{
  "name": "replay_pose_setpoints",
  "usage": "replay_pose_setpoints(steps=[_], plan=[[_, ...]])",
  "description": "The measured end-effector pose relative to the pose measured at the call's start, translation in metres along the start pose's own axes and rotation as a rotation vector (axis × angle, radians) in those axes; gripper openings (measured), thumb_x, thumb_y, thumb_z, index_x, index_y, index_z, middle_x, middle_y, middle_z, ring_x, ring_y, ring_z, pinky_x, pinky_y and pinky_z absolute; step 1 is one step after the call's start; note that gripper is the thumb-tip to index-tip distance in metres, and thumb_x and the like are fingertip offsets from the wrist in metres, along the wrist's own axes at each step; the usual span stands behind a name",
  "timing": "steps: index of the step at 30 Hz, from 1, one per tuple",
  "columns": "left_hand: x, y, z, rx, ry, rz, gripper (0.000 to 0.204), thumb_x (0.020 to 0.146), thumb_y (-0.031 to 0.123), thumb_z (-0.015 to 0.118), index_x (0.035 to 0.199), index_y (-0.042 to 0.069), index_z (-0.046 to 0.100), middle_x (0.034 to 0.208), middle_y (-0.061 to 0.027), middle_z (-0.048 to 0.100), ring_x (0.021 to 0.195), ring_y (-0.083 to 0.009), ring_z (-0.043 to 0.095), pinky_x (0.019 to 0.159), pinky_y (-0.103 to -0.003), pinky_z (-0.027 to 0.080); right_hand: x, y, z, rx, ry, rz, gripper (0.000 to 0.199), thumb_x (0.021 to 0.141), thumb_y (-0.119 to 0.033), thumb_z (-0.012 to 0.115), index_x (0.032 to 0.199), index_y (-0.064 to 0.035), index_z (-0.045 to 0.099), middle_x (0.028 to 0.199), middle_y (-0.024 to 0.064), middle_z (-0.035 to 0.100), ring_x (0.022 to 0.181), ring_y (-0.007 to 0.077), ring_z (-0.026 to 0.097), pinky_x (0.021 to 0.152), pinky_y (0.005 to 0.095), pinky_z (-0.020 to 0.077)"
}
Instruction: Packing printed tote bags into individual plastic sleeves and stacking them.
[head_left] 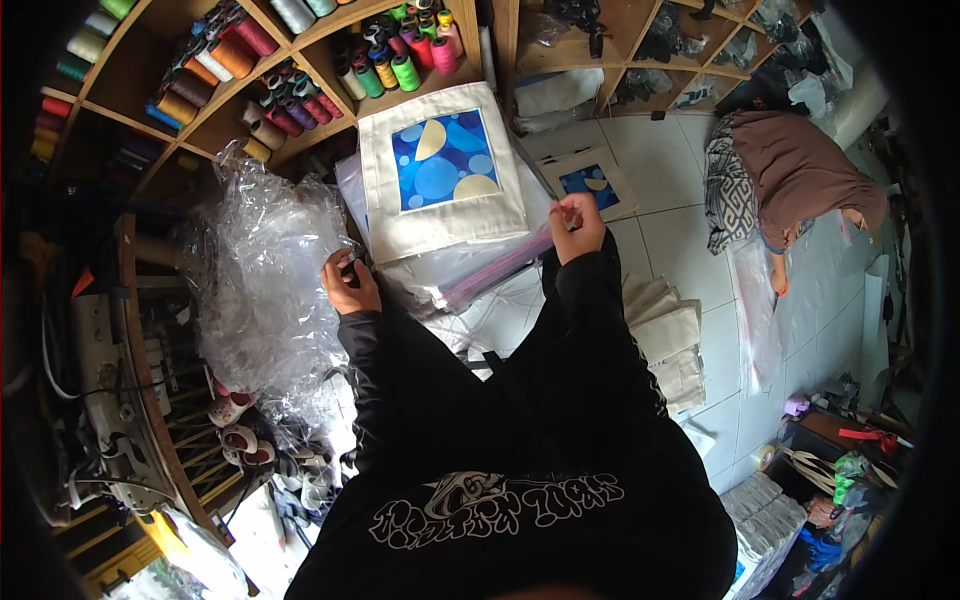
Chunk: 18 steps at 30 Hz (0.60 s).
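A cream canvas bag (375, 190) with a square blue print of circles and cream shapes lies flat in front of me. Beneath it is a stack of clear plastic bags (480, 283) with pinkish edges. My left hand (352, 284) is at the stack's near left corner, fingers curled in. On the right side, my right hand (578, 230) pinches thumb and fingers together beside the stack's edge. Whatever either hand holds is too fine to make out.
Crumpled clear plastic (265, 270) heaps up at my left. Thread spools (405, 72) fill the wooden shelves ahead. Another printed canvas piece (615, 175) and folded canvas bags (665, 335) lie on the tiled floor (650, 150). At the right, a person (800, 170) bends over plastic sheets.
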<state>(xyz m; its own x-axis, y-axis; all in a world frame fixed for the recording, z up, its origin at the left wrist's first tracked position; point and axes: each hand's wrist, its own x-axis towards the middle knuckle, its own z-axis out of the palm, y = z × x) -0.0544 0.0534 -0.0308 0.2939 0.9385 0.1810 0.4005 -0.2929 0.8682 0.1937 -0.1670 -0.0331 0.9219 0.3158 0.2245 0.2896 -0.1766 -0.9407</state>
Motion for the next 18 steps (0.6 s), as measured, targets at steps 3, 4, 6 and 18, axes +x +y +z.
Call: replay_pose_setpoints(steps=[3,4,6,18], plan=[[0.001,0.058,0.009,0.216,0.018,0.650,0.034,0.074,-0.003,0.057,0.108,0.004,0.055,0.110,-0.0163,0.056,0.103,-0.0315,0.053,0.085,-0.038,0.043,-0.001,-0.053,0.018,-0.103,-0.030,-0.427,0.018,0.073,-0.005,0.062,0.090,-0.0046,0.057,0.088,0.0126,0.058,0.083,0.0283,0.056,0.073,0.0351,0.0439],[0.004,0.068,0.018,0.203,-0.088,0.699,0.040,0.074,-0.002,0.056,0.114,0.005,0.054,0.117,-0.0161,0.053,0.111,-0.0339,0.049,0.091,-0.040,0.040,-0.002,-0.066,0.029,-0.177,-0.108,-0.546,0.024,0.075,-0.008,0.061,0.099,-0.0050,0.056,0.093,0.0135,0.058,0.089,0.0318,0.055,0.079,0.0396,0.0420],[-0.001,0.080,0.055,0.405,-0.186,0.771,0.048,0.080,0.013,0.056,0.126,0.010,0.047,0.132,-0.0099,0.044,0.123,-0.0311,0.039,0.099,-0.045,0.031,-0.003,-0.072,0.048,-0.324,-0.247,-0.577,0.040,0.081,-0.018,0.057,0.118,-0.0080,0.050,0.119,0.0146,0.052,0.111,0.0318,0.047,0.092,0.0432,0.0361],[-0.010,0.059,0.088,0.741,-0.224,0.620,0.047,0.086,0.030,0.041,0.133,0.032,0.040,0.144,-0.0013,0.028,0.133,-0.0290,0.023,0.106,-0.051,0.015,-0.016,-0.026,0.087,-0.798,-0.289,-0.599,0.046,0.080,-0.030,0.052,0.125,-0.0180,0.049,0.136,0.0073,0.039,0.128,0.0272,0.031,0.103,0.0523,0.0221]])
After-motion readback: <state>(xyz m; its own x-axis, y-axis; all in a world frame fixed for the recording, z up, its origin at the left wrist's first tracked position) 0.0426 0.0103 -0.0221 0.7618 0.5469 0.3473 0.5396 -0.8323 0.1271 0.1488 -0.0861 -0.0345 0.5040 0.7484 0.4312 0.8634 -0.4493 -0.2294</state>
